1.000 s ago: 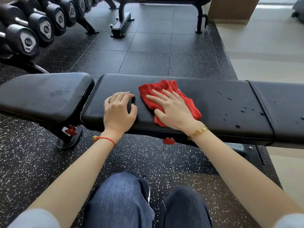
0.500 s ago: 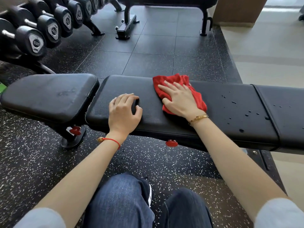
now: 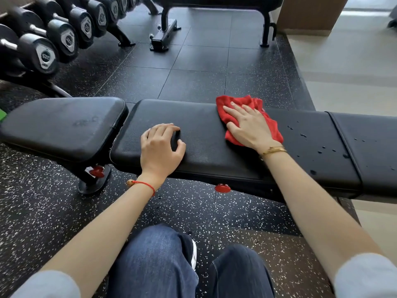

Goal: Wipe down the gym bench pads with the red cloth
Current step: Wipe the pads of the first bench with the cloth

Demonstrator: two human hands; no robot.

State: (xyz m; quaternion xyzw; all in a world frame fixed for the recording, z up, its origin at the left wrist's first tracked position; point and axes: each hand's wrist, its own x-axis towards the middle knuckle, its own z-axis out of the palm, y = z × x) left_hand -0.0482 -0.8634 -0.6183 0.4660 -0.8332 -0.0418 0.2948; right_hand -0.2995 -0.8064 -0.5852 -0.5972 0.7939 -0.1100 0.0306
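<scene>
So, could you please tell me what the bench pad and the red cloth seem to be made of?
The bench pad looks like black vinyl or faux leather over padding: a fine grain, a soft sheen, and water droplets beading on top. The red cloth appears to be terry or microfibre: matte, fuzzy, bunched in soft folds.

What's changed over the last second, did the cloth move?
Yes. The right hand, flat on the red cloth, slid it rightward along the long pad and toward its far edge, nearer the water droplets. Nothing was grasped or released. The left hand stayed resting on the pad's near side; the droplets remain unwiped.
</scene>
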